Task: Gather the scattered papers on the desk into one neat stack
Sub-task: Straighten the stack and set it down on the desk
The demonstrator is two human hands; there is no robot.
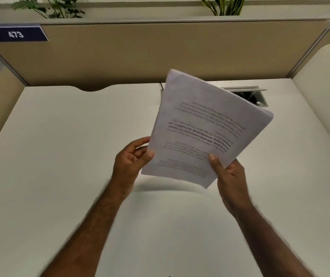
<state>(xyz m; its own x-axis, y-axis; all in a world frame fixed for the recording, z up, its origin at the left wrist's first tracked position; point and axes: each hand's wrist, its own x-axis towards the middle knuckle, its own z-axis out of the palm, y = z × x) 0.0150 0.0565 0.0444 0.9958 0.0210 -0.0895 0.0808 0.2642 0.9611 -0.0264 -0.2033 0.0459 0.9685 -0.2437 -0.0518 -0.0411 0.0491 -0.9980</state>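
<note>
A stack of white printed papers [204,124] is held in the air above the white desk [70,156], tilted, with its text upside down to me. My left hand [131,159] grips the stack's lower left edge, thumb on the front. At the lower right corner my right hand [229,176] holds the same stack, its thumb pressed on the top sheet. The sheets' far right edges look slightly uneven. No loose papers show on the desk.
A beige partition [140,54] with a "473" label [15,34] closes off the back of the desk. A grey cable hatch [261,96] is set in the desk behind the papers. Plants [56,9] stand above the partition. A side panel [323,80] rises on the right.
</note>
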